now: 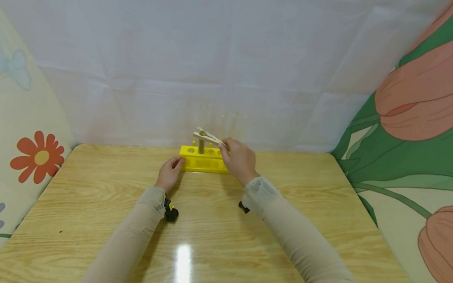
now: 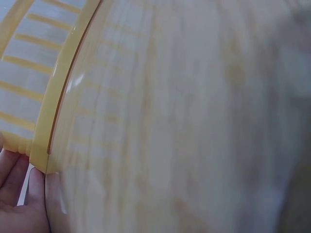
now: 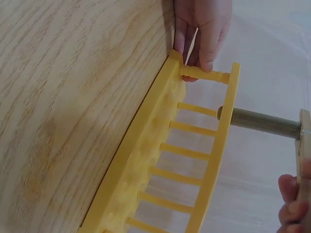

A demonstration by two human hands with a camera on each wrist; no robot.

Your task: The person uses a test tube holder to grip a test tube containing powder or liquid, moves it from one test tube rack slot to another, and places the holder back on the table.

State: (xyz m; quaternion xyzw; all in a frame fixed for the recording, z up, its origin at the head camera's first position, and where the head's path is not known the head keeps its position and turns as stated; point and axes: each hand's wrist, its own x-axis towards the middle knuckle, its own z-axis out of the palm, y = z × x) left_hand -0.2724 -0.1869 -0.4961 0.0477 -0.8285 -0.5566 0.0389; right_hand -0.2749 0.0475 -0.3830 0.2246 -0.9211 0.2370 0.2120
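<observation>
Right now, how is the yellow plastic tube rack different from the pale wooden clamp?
The yellow plastic tube rack is long and has a row of holes, while the pale wooden clamp is slim with two arms. The rack is bigger; the clamp is smaller. The rack stands on the wood-patterned table, but the clamp is up above the rack. Both are being held: the left hand grips the rack's end, the right hand the clamp.

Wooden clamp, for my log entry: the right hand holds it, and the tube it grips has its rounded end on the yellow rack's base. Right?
Not quite: the rounded end of the tube sits just below the top bar of the yellow rack, short of its base, as the right wrist view shows. The right hand does hold the wooden clamp.
</observation>
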